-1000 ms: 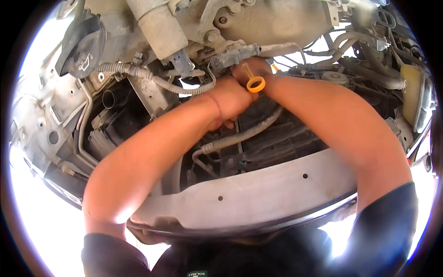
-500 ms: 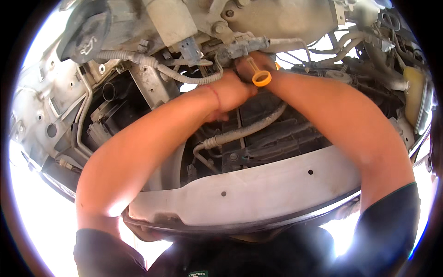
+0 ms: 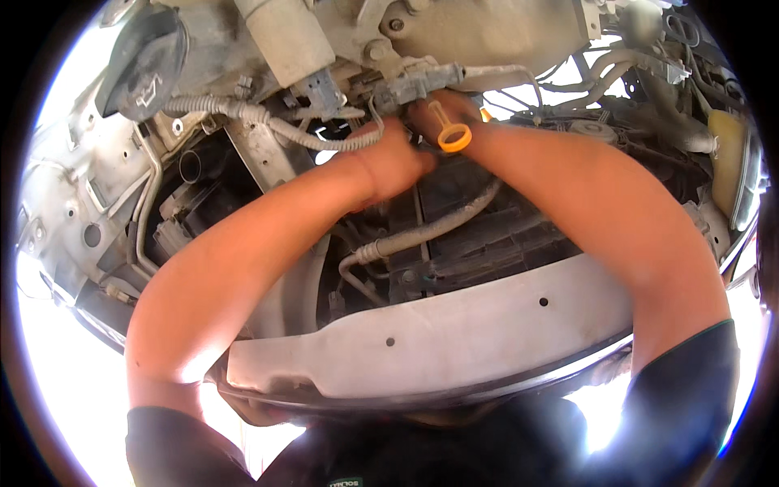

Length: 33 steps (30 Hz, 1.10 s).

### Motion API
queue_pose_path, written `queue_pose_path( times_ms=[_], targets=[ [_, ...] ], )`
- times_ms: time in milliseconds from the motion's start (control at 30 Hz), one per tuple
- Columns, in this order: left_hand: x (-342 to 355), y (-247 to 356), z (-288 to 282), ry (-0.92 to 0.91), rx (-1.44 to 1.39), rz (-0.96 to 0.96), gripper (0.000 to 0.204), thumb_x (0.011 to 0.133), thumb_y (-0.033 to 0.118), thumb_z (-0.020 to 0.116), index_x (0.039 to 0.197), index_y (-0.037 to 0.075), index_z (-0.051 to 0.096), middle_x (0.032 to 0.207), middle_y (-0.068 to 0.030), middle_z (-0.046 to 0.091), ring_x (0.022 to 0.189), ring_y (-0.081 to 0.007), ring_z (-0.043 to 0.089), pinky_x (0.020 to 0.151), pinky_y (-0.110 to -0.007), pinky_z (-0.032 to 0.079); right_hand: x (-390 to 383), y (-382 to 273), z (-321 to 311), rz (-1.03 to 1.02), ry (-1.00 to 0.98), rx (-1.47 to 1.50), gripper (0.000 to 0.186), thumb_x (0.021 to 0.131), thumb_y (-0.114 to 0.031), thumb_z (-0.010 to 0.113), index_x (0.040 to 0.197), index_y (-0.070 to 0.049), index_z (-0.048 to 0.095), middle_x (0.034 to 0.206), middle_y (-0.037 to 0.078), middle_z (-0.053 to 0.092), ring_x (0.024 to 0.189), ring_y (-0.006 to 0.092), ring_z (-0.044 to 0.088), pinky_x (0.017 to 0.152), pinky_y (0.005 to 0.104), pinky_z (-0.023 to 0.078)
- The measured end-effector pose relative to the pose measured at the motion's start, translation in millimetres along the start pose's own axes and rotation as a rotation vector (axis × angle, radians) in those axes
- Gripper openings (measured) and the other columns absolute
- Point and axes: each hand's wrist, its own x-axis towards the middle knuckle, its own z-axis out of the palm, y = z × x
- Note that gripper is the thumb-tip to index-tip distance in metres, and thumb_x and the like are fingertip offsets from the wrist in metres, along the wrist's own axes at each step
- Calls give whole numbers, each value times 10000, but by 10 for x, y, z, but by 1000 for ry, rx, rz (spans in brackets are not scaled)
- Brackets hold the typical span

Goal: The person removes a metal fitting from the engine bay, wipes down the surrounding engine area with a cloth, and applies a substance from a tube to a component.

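Note:
Both my arms reach into a vehicle's engine bay. Near the middle, my left hand (image 3: 395, 165) is closed, thumb side toward the right; whatever it may hold is hidden behind it. Just right of it and deeper in, my right hand (image 3: 454, 112) reaches below a grey connector fitting (image 3: 422, 84); its fingers are out of sight. In front of that wrist stands a dipstick with a yellow ring handle (image 3: 454, 148), and neither hand grips the ring. A ribbed, sleeved hose (image 3: 324, 143) runs close above my left wrist.
A dark oil filler cap (image 3: 146, 77) sits at upper left, beside a cylindrical housing (image 3: 286, 40). Below my hands a metal pipe (image 3: 434, 230) crosses the dark radiator area. The pale front crossmember (image 3: 454, 345) lies nearest me. A yellowish reservoir (image 3: 730, 158) stands far right.
My left hand has shifted slightly left and turned, with its lower fingers now less visible. My right hand stays nearly where it was. The whole view has moved a little.

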Motion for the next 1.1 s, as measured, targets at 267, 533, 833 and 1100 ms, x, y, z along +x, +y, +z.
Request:
queue_pose_path(
  times_ms=[267,533,833,1100],
  targets=[
    [400,-1146,72,-135,209,404,347,781,246,633,950,-56,610,751,-158,623,580,-230,621,457,-352,503,-185,-424,-431,-16,-42,-160,219,821,-162,545,936,-51,695,923,157,684,929,283,660,772,372,528],
    [-81,196,-62,-89,-284,-128,388,812,293,631,972,-61,615,753,-111,605,537,-210,579,402,-344,459,-64,-111,-290,22,-51,94,270,759,-286,583,831,-51,694,860,180,673,837,314,664,706,395,499],
    [127,-587,-33,-128,104,167,373,820,283,666,994,-43,619,769,-159,642,692,-245,643,664,-365,498,-142,-345,-398,31,-66,-57,244,857,-140,494,954,-14,680,996,173,669,954,314,646,793,399,527],
    [71,-583,-53,-115,198,235,360,822,276,616,1000,-35,637,979,-255,637,953,-377,615,816,-433,477,-35,-261,-343,-146,-182,-213,288,806,-297,550,937,-95,710,1005,150,680,956,313,650,795,387,514]
  ],
)
